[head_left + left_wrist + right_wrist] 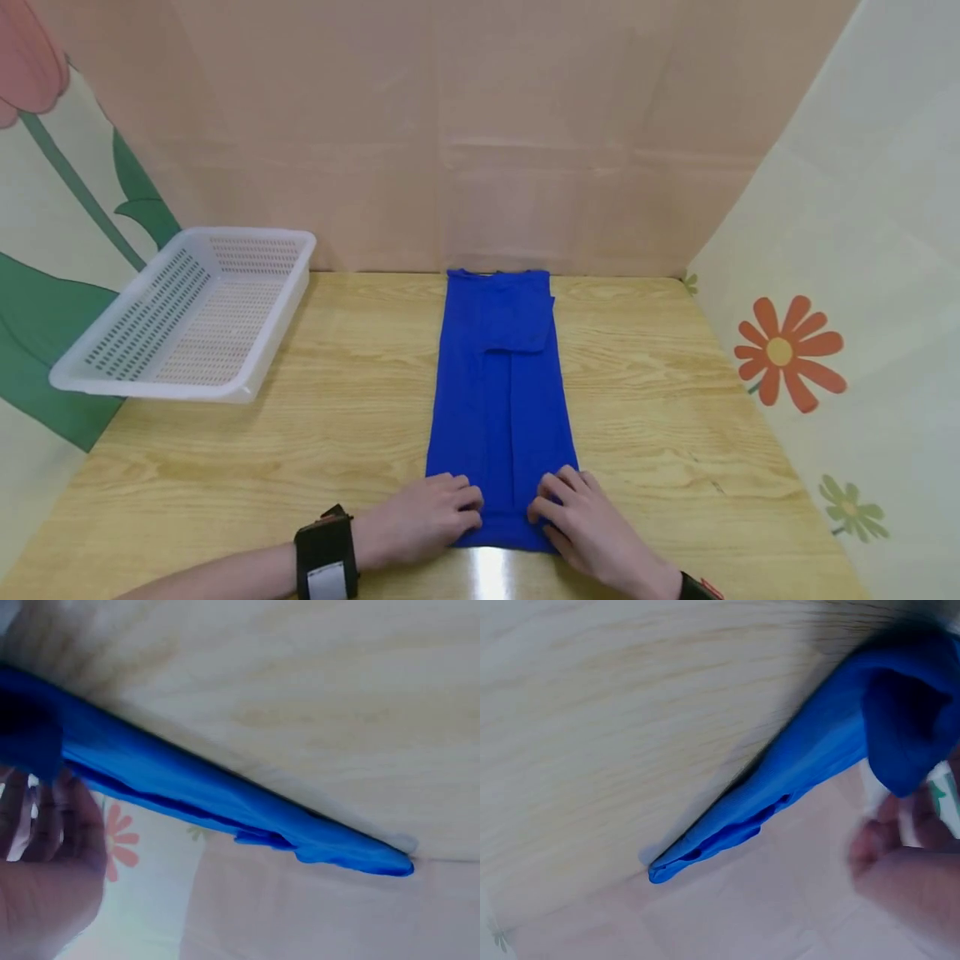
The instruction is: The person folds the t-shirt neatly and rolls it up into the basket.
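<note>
A blue shirt lies lengthwise on the table, its sides folded inward into a long strip with a sleeve-like flap near the far end. My left hand pinches the near left corner, fingers curled over the turned-up hem. On the opposite corner, my right hand grips the cloth the same way. From the left wrist, the shirt appears edge-on, running away from the fingers. A raised fold of the shirt meets the right hand in the right wrist view; its fingertips are partly hidden.
A white perforated plastic basket stands at the back left of the wooden table. Behind is a pinkish backdrop, and flower-printed panels flank both sides. The shirt's far end reaches the table's back edge.
</note>
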Demonstrator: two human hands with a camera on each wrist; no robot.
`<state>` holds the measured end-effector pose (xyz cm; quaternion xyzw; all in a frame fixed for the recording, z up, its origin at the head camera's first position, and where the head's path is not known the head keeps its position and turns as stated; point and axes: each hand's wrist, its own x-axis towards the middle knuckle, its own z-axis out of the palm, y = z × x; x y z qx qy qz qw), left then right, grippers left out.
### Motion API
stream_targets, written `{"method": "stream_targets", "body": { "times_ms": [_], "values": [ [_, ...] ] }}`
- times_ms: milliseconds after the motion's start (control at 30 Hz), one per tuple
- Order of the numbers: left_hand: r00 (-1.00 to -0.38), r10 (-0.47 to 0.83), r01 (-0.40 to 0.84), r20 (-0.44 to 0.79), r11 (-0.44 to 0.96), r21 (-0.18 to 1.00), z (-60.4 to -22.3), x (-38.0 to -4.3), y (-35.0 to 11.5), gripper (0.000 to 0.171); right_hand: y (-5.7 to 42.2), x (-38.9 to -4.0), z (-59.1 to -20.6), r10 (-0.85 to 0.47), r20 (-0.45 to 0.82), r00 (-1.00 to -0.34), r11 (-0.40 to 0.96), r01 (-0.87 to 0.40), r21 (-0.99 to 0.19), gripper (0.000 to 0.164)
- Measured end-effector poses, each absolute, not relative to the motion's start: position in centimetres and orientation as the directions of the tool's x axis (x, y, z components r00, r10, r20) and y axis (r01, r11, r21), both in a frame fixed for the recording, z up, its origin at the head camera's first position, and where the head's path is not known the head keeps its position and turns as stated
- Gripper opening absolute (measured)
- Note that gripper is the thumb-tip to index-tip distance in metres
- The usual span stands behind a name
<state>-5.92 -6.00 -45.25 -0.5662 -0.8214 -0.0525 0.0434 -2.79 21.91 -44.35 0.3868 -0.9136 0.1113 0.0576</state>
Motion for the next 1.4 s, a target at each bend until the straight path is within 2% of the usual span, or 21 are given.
{"method": "stream_targets", "body": {
  "times_ms": [100, 233, 333, 400, 500, 667, 833, 967, 1067, 1200, 1300, 1400],
  "values": [
    [-0.294, 0.943, 0.954, 0.156, 0.299, -0.013, -45.2, -5.5, -5.9, 0.007, 21.9, -2.7, -44.6, -0.748, 0.239, -0.619, 0.603, -0.784, -0.146, 0.024],
    [-0.302, 0.941, 0.952, 0.155, 0.306, -0.002, -45.0, -5.2, -6.0, 0.013, 22.2, -2.8, -44.6, -0.797, 0.206, -0.568, 0.534, -0.821, -0.202, 0.021],
    [-0.337, 0.933, 0.941, 0.128, 0.337, 0.025, -44.9, -4.9, -5.9, 0.019, 22.4, -2.8, -44.2, -0.805, 0.109, -0.583, 0.538, -0.794, -0.283, 0.016],
    [-0.353, 0.928, 0.935, 0.12, 0.354, 0.016, -44.8, -4.7, -5.9, 0.017, 22.6, -2.8, -43.8, -0.797, 0.026, -0.603, 0.562, -0.757, -0.333, 0.017],
    [-0.358, 0.921, 0.926, 0.154, 0.372, -0.07, -44.8, -4.2, -5.8, 0.009, 22.5, -2.7, -43.3, -0.776, -0.045, -0.629, 0.603, -0.72, -0.344, 0.02],
    [-0.368, 0.913, 0.886, 0.175, 0.402, -0.233, -44.8, -3.5, -5.6, 0.006, 21.9, -2.4, -42.7, -0.728, -0.101, -0.678, 0.673, -0.681, -0.287, 0.024],
    [-0.403, 0.895, 0.842, 0.193, 0.445, -0.304, -45.1, -3.4, -5.5, 0.005, 21.6, -2.6, -42.6, -0.719, -0.109, -0.686, 0.688, -0.682, -0.25, 0.021],
    [-0.401, 0.88, 0.813, 0.255, 0.47, -0.343, -45.6, -3.5, -5.4, 0.007, 21.6, -2.7, -42.7, -0.717, -0.11, -0.688, 0.691, -0.683, -0.235, 0.017],
    [-0.396, 0.876, 0.797, 0.276, 0.477, -0.371, -45.8, -3.4, -5.4, 0.007, 21.4, -2.4, -42.9, -0.71, -0.048, -0.702, 0.697, -0.693, -0.185, 0.011],
    [-0.419, 0.87, 0.811, 0.258, 0.487, -0.324, -45.7, -3.2, -5.3, 0.007, 21.3, -2.5, -43.7, -0.695, 0.083, -0.714, 0.693, -0.696, -0.187, 0.008],
    [-0.463, 0.855, 0.838, 0.234, 0.508, -0.199, -45.4, -3.2, -5.2, 0.014, 21.5, -3.0, -44.4, -0.679, 0.183, -0.711, 0.665, -0.701, -0.256, 0.009],
    [-0.516, 0.834, 0.844, 0.195, 0.534, -0.05, -45.3, -3.5, -5.2, 0.012, 21.7, -3.7, -45.1, -0.671, 0.247, -0.699, 0.617, -0.711, -0.336, 0.011]
  ]
}}
